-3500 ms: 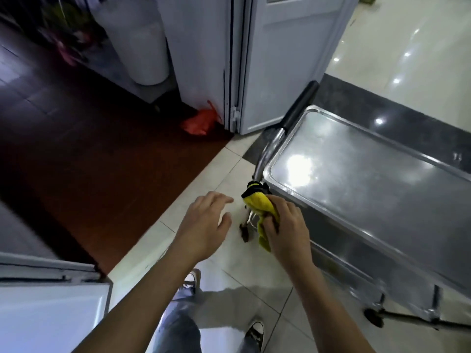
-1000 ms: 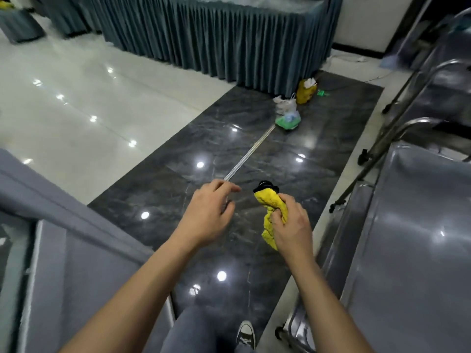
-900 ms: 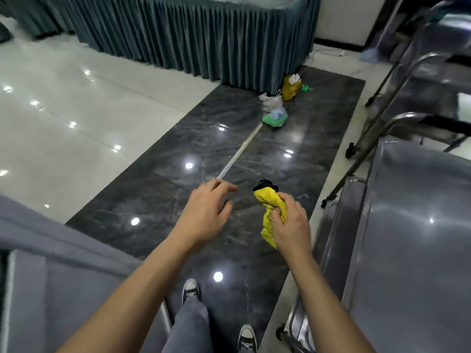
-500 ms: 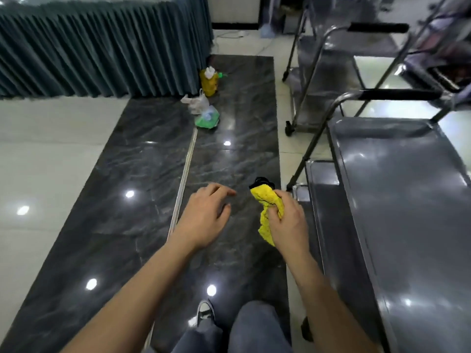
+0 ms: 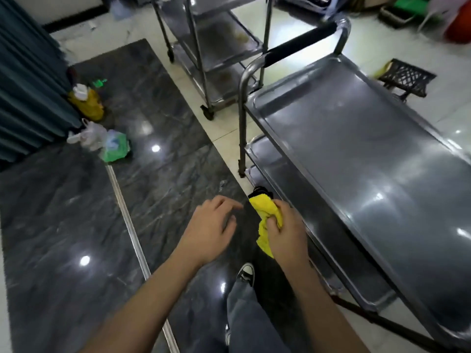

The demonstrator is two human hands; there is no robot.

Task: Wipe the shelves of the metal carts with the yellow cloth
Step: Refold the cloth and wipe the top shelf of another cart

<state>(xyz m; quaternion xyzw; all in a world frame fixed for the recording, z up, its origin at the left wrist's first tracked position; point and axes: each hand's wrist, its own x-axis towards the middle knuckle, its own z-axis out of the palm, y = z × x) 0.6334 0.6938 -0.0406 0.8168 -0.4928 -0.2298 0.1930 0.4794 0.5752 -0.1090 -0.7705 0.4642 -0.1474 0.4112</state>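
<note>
cart handle [image 5: 295, 45] above shelf end

Crumpled yellow cloth [image 5: 265, 220] held just beside the near metal cart [image 5: 362, 159]; a 2nd cart [image 5: 219, 47] behind

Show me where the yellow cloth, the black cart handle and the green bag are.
yellow cloth [image 5: 262, 208]: head view, upper fold.
black cart handle [image 5: 300, 43]: head view, grip's middle.
green bag [image 5: 116, 149]: head view, its middle.
</note>
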